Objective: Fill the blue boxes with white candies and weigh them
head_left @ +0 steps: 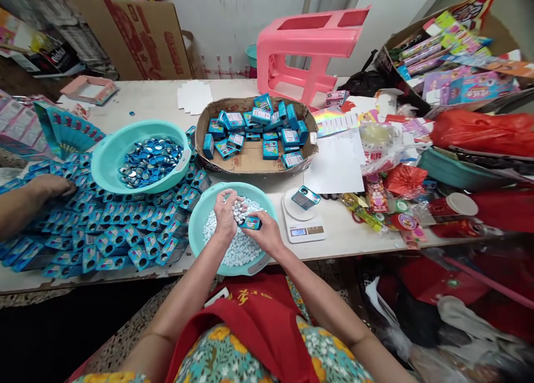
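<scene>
Over a teal basin (196, 227) of small white candies (246, 248), my left hand (226, 213) is closed around some of the candies. My right hand (266, 232) grips a small blue box (251, 222) from the right side, its end turned toward the candies in my left hand. To the right, another blue box (306, 197) rests tilted on a white scale (306, 232) with a lit display. Behind the basin, a cardboard tray (250, 165) holds several blue boxes.
Many blue boxes (112, 244) cover the left side, where another person's hand (54, 187) reaches in. A second teal basin (98, 166) holds blue and silver caps. A pink stool (267, 43) stands behind; wrappers, bags and a cup (461, 204) clutter the right.
</scene>
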